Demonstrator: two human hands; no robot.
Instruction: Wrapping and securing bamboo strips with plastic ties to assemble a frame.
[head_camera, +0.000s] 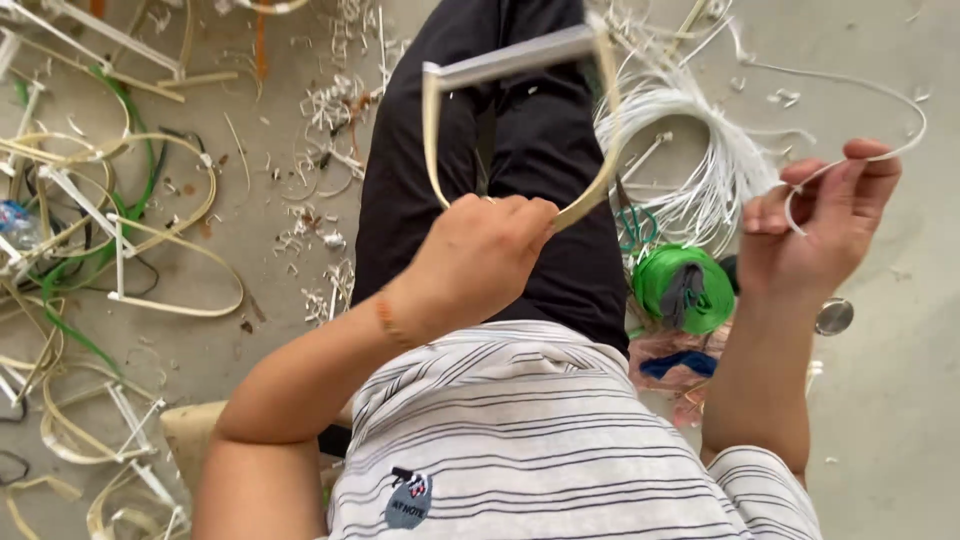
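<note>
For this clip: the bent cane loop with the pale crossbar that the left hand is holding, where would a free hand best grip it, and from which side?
Probably the pale crossbar at the far end of the cane loop, approached from above. It is straight, flat-sided and exposed, while the left hand already covers the gathered near ends. The thin curved sides would likely flex. The right hand pinches a thin white strip.

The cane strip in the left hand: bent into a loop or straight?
Bent. The cane strip curves in a U from the left hand up to a white bar.
</note>
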